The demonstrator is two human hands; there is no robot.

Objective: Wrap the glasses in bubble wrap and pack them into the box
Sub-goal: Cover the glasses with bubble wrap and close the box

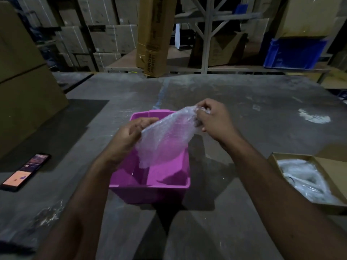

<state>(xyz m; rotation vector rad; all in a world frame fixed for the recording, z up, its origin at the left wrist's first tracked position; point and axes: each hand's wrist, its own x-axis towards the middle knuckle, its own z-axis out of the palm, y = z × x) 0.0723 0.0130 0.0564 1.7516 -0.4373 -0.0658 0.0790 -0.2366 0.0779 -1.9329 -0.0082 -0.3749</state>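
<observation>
At the far left edge of the frame a large cardboard carton [22, 102] stands on the grey table [253, 117], and below it, in the lower left, a phone [25, 172] lies face up with its screen lit. Moving toward the centre, the left hand [129, 135] curls around the lower left side of a bundle of bubble wrap [166, 136], fingers tucked behind the sheet. The bundle hangs tilted above a pink plastic bin [150, 192], which sits on the table in the middle of the frame; whether a glass is inside the wrap is too hazy to tell. Just right of centre, the right hand [214, 119] pinches the bunched upper end of the wrap between thumb and fingertips. At the lower right edge an open cardboard box [330, 166] rests on the table with pale wrapped material [300, 177] lying in it. In the upper right, a blue crate [294, 53] sits on metal shelving [206, 36].
</observation>
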